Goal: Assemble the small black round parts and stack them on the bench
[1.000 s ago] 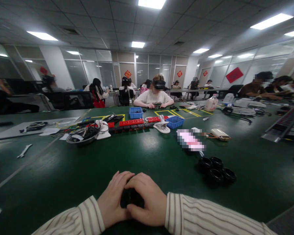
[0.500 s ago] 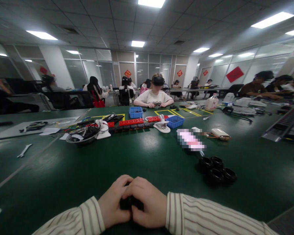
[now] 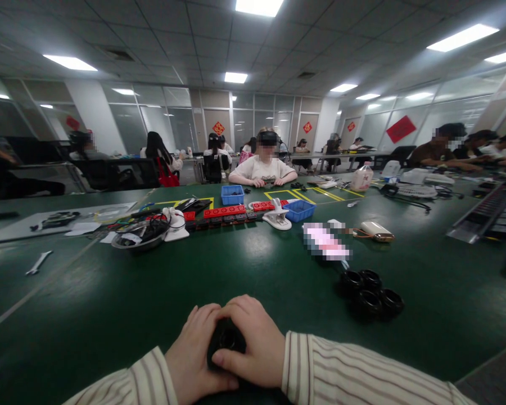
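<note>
Close to me at the bottom middle, both my hands are wrapped round a glossy black part [image 3: 227, 339] with a round ring or opening on its upper face; its exact kind does not show. My left hand [image 3: 196, 354] curls round its left side, thumb low. My right hand [image 3: 255, 340] covers the far and right sides, with the thumb lying across the near face. Much of the part is hidden by my fingers. To the right, several black round cup-like parts [image 3: 369, 302] stand grouped on the green table [image 3: 253, 270].
A phone [image 3: 326, 242] and a power bank [image 3: 376, 231] lie beyond the black parts. Farther back are a red power strip [image 3: 223, 212], a white clip stand [image 3: 277, 216], blue bins [image 3: 300, 210] and a cable-filled bowl [image 3: 139, 244]. A wrench [image 3: 39, 262] lies left. A person [image 3: 265, 166] sits opposite.
My right thumb has moved up over the black part's face, and the hands have spread slightly, so more of the part shows. The view has shifted slightly.
</note>
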`<move>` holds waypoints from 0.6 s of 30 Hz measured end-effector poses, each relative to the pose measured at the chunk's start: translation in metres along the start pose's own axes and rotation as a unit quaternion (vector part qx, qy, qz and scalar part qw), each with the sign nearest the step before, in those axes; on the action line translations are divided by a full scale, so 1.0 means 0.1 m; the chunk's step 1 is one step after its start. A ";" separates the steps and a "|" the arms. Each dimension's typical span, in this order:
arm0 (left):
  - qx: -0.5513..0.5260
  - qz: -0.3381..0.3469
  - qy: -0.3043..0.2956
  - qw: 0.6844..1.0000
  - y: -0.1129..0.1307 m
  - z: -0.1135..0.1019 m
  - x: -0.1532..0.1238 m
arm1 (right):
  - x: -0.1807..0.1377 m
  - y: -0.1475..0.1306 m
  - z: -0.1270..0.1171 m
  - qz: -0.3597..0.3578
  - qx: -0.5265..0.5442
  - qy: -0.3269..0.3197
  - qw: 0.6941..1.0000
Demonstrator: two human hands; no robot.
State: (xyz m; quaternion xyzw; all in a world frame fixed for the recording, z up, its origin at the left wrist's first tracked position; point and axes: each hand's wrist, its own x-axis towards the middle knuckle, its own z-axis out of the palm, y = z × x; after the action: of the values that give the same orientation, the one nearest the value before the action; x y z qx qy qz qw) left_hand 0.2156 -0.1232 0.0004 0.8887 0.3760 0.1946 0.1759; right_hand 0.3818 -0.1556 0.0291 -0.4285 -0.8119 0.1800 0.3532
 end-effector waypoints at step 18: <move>-0.066 0.127 -0.106 0.984 -0.05 -0.15 0.15 | -0.01 0.03 0.02 -0.143 0.063 -0.039 0.987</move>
State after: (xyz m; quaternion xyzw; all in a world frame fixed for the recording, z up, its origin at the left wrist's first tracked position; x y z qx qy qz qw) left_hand 0.2150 -0.1068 0.0137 0.9313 0.2258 0.1444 0.2467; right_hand 0.3824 -0.1545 0.0257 -0.2772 -0.8651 0.1950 0.3699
